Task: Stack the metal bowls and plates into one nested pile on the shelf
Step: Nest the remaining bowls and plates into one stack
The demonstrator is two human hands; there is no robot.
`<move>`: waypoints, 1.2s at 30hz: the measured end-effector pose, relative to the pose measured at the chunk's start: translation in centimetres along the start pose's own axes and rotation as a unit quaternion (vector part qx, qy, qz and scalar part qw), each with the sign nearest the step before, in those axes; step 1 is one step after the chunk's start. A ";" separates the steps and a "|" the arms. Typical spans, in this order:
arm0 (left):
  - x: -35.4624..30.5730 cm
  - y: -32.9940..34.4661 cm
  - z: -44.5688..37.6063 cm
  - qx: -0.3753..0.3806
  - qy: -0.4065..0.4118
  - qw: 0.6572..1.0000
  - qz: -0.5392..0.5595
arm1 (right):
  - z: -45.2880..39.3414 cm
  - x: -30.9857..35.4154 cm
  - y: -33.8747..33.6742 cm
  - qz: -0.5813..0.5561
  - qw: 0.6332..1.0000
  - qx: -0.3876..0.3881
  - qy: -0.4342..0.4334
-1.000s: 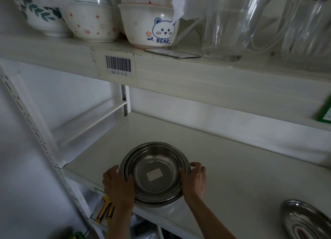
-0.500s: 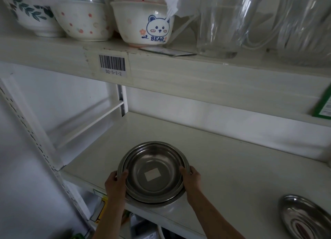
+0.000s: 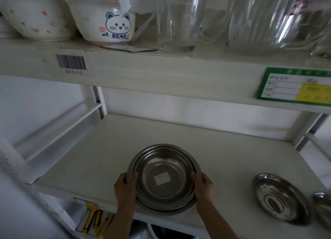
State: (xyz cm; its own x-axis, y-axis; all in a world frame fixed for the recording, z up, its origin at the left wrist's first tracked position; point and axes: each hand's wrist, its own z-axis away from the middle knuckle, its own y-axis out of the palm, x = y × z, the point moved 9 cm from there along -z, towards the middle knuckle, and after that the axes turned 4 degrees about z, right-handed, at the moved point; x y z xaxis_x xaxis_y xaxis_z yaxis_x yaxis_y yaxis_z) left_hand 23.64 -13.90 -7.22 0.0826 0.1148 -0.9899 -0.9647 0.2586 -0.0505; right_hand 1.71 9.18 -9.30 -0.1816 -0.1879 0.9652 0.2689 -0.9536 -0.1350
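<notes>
Our left hand is clamped on the left rim of the nested bowls, with the thumb hooked over the edge and the fingers under it. The pile sits near the front edge of the shelf, a little left of the middle, and we can count at least two bowls, a smaller one inside a wider one; a pale sticker lies on the bottom of the inner bowl. Our right hand grips the opposite rim in the same way, thumb inside and fingers outside. So both hands are closed on the pile, one on each side.

We judge that the step in hand is settling or placing this pile on the shelf. We cannot tell if the bowls rest fully on the shelf or are a little lifted at the front.

More to the right, well apart from the pile, a shallow metal plate lies on the same shelf, and just beside it a second metal piece is cut by the frame edge. These are not yet in the pile, so the task is only partly done. The next move probably calls for freeing one hand, reaching right for the plate, and setting it level into the pile so that it nests without rocking.
</notes>
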 end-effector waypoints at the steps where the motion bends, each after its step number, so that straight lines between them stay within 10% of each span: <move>1: 0.0 0.9 0.4 0.011 0.001 1.000 -0.001 | 0.1 -0.1 -1.2 -0.005 1.000 -0.015 -0.002; 25: -0.5 8.4 3.6 0.061 0.027 0.993 -0.093 | 0.3 -1.1 -10.9 0.024 0.991 -0.128 0.007; 36: -9.8 14.2 9.7 0.106 0.252 0.962 -0.024 | 1.9 4.3 -18.6 0.012 0.969 -0.239 -0.056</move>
State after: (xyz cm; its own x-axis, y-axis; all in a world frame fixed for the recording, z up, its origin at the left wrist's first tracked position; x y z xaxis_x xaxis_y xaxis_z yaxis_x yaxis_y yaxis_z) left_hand 11.52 -2.04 3.05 -0.0564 -0.3672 -0.9284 -0.8857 0.4476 -0.1232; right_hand -2.23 26.61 -2.23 -0.0701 -0.2097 0.9752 -0.2024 -0.9543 -0.2197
